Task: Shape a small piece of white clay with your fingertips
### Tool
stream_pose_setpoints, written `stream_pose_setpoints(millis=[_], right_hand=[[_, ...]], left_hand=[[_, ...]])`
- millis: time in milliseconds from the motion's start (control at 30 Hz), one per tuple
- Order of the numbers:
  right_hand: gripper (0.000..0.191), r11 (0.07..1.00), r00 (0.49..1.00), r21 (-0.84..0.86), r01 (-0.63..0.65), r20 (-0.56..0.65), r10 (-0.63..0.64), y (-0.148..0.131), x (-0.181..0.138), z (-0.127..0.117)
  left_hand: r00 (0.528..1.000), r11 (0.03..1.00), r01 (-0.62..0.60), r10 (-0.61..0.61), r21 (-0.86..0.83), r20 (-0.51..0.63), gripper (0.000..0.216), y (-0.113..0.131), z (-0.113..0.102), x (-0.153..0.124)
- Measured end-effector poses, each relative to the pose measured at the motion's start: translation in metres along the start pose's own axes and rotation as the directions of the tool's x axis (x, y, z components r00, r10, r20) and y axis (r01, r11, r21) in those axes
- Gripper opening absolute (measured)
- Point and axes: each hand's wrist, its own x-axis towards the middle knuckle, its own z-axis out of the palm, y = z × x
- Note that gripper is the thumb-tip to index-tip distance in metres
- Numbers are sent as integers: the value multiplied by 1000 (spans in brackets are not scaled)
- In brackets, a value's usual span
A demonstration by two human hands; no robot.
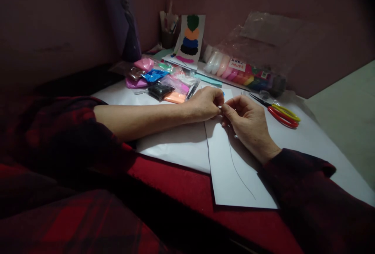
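My left hand and my right hand meet above a sheet of white paper, their thumbs and fingertips pinched together. Between the fingertips shows a tiny white piece that looks like soft modelling clay; most of it is hidden. A thin curved line runs down the paper below my right hand. Just past my left hand, a bit of blue lies on the sheet. Scissors with red and yellow handles rest to the right of my right hand.
Several small bags of coloured clay lie beyond my left forearm. Behind stand a card with coloured patches and a cup of tools. A clear bag of clay packets leans by the wall. White paper covers the red table.
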Motion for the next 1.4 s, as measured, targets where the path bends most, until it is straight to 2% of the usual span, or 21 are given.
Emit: stream_pose_setpoints(millis=[1400], right_hand=[[16,999,999,5,34,1,-34,2,1,0]], left_hand=[[1000,1000,-1,1,7,4,8,1,1,0]])
